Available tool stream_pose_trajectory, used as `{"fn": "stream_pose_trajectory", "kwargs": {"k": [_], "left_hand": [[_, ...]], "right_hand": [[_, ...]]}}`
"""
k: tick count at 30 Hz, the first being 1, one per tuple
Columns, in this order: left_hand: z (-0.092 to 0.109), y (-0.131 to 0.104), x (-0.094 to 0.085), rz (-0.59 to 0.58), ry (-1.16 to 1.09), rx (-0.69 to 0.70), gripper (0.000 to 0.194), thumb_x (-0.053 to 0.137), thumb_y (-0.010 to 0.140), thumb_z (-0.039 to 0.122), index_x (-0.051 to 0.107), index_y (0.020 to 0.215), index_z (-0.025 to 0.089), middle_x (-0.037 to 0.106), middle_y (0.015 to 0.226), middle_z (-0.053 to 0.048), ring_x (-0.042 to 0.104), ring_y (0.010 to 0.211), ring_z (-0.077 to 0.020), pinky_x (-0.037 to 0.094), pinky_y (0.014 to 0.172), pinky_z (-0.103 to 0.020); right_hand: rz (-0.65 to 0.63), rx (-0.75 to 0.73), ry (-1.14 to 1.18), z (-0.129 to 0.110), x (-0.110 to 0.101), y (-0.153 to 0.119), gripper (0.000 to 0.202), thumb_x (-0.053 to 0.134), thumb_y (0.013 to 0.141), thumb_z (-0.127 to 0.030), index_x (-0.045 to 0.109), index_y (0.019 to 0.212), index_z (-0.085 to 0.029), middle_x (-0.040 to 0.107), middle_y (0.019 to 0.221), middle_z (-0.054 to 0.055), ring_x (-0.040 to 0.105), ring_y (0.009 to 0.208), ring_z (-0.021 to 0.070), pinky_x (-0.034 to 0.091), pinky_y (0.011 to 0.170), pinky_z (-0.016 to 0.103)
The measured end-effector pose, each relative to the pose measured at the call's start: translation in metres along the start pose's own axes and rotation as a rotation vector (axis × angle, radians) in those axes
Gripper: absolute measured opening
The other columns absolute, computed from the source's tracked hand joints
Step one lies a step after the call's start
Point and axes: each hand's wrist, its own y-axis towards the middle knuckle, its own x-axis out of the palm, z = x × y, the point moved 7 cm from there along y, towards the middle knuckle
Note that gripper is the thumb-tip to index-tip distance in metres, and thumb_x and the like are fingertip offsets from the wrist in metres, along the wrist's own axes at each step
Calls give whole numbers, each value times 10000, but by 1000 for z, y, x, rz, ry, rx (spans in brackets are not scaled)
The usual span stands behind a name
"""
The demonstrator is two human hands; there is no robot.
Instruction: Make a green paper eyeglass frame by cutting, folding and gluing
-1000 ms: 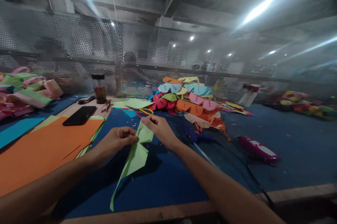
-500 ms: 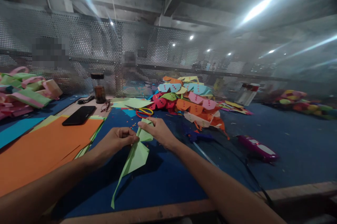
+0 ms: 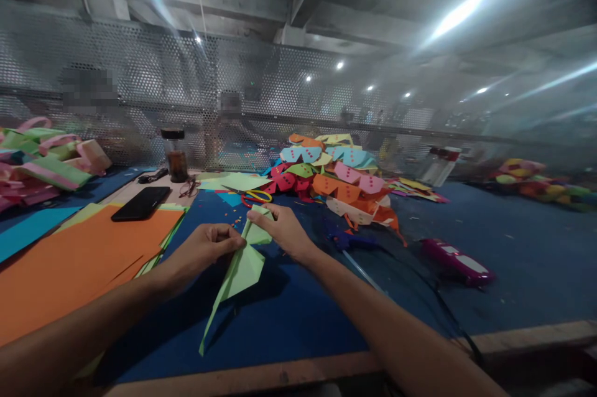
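Note:
A light green paper cutout (image 3: 243, 272), shaped like a mask with a long narrow strip at its lower end, is held over the blue table surface (image 3: 298, 316). My left hand (image 3: 212, 247) pinches its left edge near the middle between thumb and fingertips. Higher up, my right hand (image 3: 282, 229) grips the top end, its thumb lying on the paper. The strip hangs down toward the table's front edge. Just beyond my hands lie scissors (image 3: 255, 198) with yellow and red handles, partly hidden.
A pile of colored paper masks (image 3: 345, 182) is behind my right hand. A blue glue gun (image 3: 347, 238) and a purple case (image 3: 457, 262) lie to the right. Orange paper sheets (image 3: 84, 254), a black phone (image 3: 141, 203) and a dark-lidded jar (image 3: 176, 157) are left.
Both hands stay on the green paper cutout with nearly the same grip. The paper's lower strip has risen slightly and swung a little to the right.

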Motion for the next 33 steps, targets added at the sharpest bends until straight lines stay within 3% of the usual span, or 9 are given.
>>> {"fn": "stream_pose_trajectory", "kwargs": {"k": [4, 6, 8, 14, 20, 26, 33], "left_hand": [[0, 2, -15, 153, -49, 16, 355, 758, 720, 501, 645, 667, 169, 529, 564, 37, 445, 519, -106, 330, 509, -236], [3, 3, -24, 229, -87, 40, 344, 776, 707, 487, 662, 673, 164, 558, 590, 30, 472, 535, -105, 368, 522, -230], [6, 4, -31, 283, -110, 68, 326, 787, 705, 469, 672, 684, 166, 578, 613, 29, 491, 555, -101, 396, 545, -222], [10, 3, -41, 366, -195, 127, 321, 803, 704, 466, 677, 747, 173, 579, 620, 42, 506, 568, -97, 438, 569, -214], [10, 1, -44, 396, -252, 159, 313, 822, 705, 446, 691, 771, 169, 585, 639, 41, 517, 596, -92, 457, 594, -205], [7, 2, -43, 391, -235, 159, 314, 810, 720, 451, 685, 759, 165, 583, 630, 39, 527, 594, -95, 467, 593, -208], [11, -1, -42, 422, -200, 132, 321, 814, 686, 456, 692, 770, 171, 620, 635, 41, 555, 558, -95, 494, 566, -212]], "right_hand": [[209, -75, -24, -4, -14, -1, 262, 589, 897, -418, 636, 1010, -186, 682, 1022, 59, 622, 911, 175, 481, 822, 299], [258, -53, -2, -3, -17, -1, 254, 601, 893, -400, 611, 1028, -185, 671, 1092, 78, 623, 984, 178, 474, 893, 313], [220, 21, 52, 0, -13, -1, 267, 620, 887, -420, 607, 996, -177, 681, 1052, 80, 634, 950, 176, 482, 882, 315], [-67, 230, 234, 11, 19, -8, 437, 676, 830, -584, 666, 916, -155, 715, 846, 56, 659, 727, 155, 493, 657, 268], [-336, 306, 372, 6, 48, -22, 420, 799, 714, -548, 703, 796, -147, 706, 752, 41, 614, 608, 117, 450, 575, 235], [-335, 257, 331, 7, 50, -24, 420, 818, 695, -532, 722, 730, -125, 685, 718, 36, 586, 624, 117, 482, 662, 273], [-303, 185, 220, 1, 44, -22, 356, 783, 744, -472, 686, 684, -135, 667, 675, 21, 586, 610, 124, 470, 639, 275]]}}
